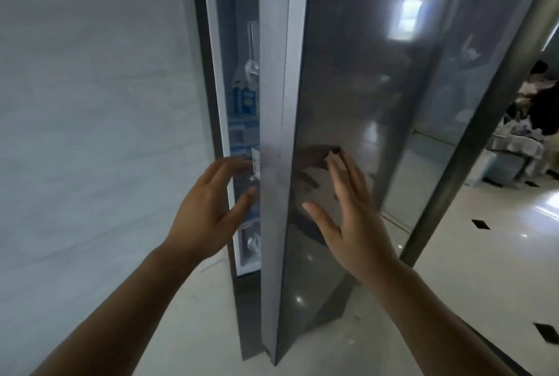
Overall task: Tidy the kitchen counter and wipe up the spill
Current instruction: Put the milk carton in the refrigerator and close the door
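Facing a grey fridge door (pixel 348 103), ajar — blue cartons (pixel 245 101) show in the gap. Left hand (pixel 208 209) spread, fingers at the door's edge, possibly touching. Right hand (pixel 351 215) flat and spread, against or just off the door face. Both empty. No table or spill in view.

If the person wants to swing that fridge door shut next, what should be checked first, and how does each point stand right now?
1. Right hand flat against the door front, ready to push: ok.
2. Left hand out of the closing gap: not ok, its fingers sit at the door edge.
3. Both hands free of items: ok, open and carrying nothing.
4. Blue carton and other items inside sit clear of the door: cannot tell.
5. Floor around the door free of obstacles: ok where visible.
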Action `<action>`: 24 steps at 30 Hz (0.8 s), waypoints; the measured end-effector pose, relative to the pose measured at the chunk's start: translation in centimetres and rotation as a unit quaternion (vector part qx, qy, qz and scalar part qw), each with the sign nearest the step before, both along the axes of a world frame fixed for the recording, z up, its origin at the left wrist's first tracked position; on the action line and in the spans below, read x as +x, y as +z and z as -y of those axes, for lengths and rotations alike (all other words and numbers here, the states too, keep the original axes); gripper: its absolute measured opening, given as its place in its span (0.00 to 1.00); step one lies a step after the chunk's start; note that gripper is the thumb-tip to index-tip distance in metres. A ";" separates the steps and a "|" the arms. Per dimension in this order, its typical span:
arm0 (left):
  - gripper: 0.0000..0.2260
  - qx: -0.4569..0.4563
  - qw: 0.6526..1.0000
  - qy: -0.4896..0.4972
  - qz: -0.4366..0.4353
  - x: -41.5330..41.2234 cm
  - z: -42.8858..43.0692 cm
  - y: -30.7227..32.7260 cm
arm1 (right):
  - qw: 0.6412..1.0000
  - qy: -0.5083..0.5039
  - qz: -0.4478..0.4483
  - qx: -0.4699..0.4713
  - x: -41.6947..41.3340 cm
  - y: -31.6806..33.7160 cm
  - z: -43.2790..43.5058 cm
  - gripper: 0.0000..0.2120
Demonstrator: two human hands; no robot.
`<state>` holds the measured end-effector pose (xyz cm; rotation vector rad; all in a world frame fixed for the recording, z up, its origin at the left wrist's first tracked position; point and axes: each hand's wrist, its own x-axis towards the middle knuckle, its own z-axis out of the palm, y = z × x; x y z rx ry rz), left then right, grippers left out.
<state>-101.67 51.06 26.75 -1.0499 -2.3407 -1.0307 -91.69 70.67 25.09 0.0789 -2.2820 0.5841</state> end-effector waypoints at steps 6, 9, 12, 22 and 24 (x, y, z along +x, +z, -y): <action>0.26 0.064 0.997 0.044 0.020 -3.1 -0.6 1.8 | 1.000 0.001 -0.014 0.018 -6.8 0.3 -0.6 0.39; 0.29 0.073 0.996 0.041 0.037 -4.9 -1.0 1.7 | 0.998 -0.013 -0.057 0.022 -9.6 0.3 -1.2 0.41; 0.29 0.093 0.994 0.031 0.051 -6.1 -1.5 1.5 | 0.996 -0.012 -0.078 0.029 -11.5 0.1 -1.6 0.42; 0.29 0.133 0.978 0.121 0.109 -10.9 -3.4 1.3 | 0.993 -0.027 -0.079 0.088 -18.4 -0.9 -2.8 0.35; 0.28 0.143 0.972 0.148 0.113 -12.3 -4.1 1.1 | 0.992 -0.028 -0.066 0.100 -20.1 -1.1 -3.3 0.35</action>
